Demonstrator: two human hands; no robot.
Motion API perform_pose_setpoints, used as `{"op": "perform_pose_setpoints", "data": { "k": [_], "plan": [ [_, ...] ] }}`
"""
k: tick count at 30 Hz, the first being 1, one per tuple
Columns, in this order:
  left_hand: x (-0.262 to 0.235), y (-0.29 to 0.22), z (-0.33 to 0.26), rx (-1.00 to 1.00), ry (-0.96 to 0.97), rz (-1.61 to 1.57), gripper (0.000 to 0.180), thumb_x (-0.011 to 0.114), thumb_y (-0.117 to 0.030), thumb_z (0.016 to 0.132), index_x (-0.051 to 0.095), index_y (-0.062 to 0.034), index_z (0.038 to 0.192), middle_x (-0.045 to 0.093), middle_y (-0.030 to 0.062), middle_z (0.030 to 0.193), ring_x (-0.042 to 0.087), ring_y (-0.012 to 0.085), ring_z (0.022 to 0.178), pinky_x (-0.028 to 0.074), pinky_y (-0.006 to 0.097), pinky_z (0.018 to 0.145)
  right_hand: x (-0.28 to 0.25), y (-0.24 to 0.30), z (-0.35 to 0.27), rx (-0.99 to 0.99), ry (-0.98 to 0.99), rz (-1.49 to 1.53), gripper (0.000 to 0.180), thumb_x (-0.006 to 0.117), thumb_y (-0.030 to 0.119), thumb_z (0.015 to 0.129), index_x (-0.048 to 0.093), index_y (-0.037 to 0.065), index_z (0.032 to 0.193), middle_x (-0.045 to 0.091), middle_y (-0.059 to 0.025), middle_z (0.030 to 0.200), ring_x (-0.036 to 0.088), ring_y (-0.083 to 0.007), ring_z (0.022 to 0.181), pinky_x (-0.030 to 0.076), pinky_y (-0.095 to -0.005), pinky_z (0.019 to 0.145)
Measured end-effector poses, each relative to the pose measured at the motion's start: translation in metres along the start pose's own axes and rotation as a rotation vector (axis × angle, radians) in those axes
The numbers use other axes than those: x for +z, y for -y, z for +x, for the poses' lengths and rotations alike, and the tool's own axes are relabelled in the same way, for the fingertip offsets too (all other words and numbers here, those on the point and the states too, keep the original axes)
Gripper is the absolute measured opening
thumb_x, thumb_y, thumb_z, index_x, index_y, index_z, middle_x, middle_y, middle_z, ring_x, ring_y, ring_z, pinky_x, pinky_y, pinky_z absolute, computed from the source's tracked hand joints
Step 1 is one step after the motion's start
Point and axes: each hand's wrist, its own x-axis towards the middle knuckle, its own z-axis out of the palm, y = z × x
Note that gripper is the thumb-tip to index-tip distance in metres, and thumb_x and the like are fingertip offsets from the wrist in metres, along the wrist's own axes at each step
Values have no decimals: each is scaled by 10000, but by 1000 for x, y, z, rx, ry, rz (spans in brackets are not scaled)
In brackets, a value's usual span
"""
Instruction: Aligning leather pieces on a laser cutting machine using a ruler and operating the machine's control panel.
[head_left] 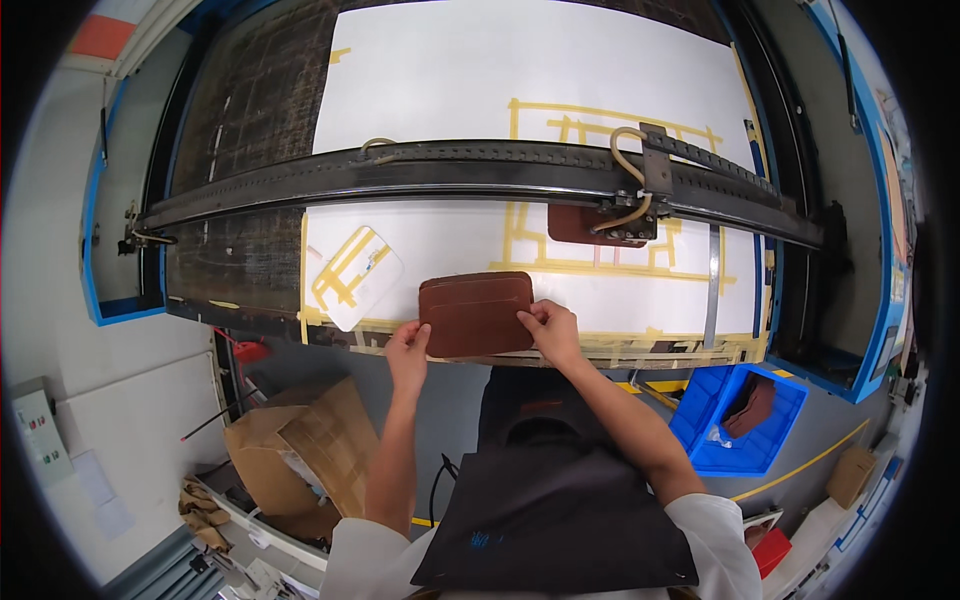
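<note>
Between my two hands is a brown leather-like panel (476,318) with rounded corners, held over the near edge of the machine bed. My left hand (407,352) pinches its lower left side, and my right hand (549,328) grips its right side. A second brown panel (570,224) lies flat under the cutting head (632,218), partly hidden by it and by the gantry beam (450,180). Just left of the held panel, a clear rounded template (358,278) with yellow tape strips rests on the white sheet (430,60).
Yellow tape outlines (515,230) frame the spot around the cutting head. A blue bin (690,420) with more brown pieces (750,405) stands on the floor at right. At lower left is an open cardboard box (275,450). Blue machine sides (885,220) flank the bed.
</note>
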Motion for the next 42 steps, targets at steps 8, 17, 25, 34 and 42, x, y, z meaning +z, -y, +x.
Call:
{"op": "perform_pose_setpoints", "data": {
  "k": [8,17,25,34,42],
  "plan": [
    [34,-10,5,258,-91,542,671,890,-219,797,579,19,1342,631,162,1157,623,302,1035,521,407,899,-18,-6,0,-52,-148,-256,349,794,296,864,654,16,1019,698,-176,956,692,-390,884,564,-484,795],
    [15,13,46,137,116,249,572,789,-136,890,542,69,1363,708,213,1169,693,324,1007,566,415,898,10,6,20,-17,-53,-231,351,808,280,803,639,38,994,711,-224,878,695,-439,901,547,-539,786],
    [16,-27,42,78,259,149,381,736,-32,902,628,69,1253,706,168,1165,669,278,999,539,404,941,-7,-28,20,-213,53,-62,258,729,245,736,759,68,920,734,-219,945,705,-411,974,561,-520,842],
    [105,-66,55,522,116,696,541,810,-186,830,624,17,1296,645,207,1234,612,381,1121,482,457,1022,-153,-89,17,79,-474,52,226,696,175,829,766,84,1023,762,-143,886,745,-324,825,596,-427,768],
    [271,-137,120,495,232,733,680,902,-286,724,626,-36,1294,675,166,1183,663,326,1059,538,415,932,-218,-118,18,101,-587,-16,264,737,124,793,741,26,1037,750,-149,927,733,-292,830,584,-389,777]
  ]
}}
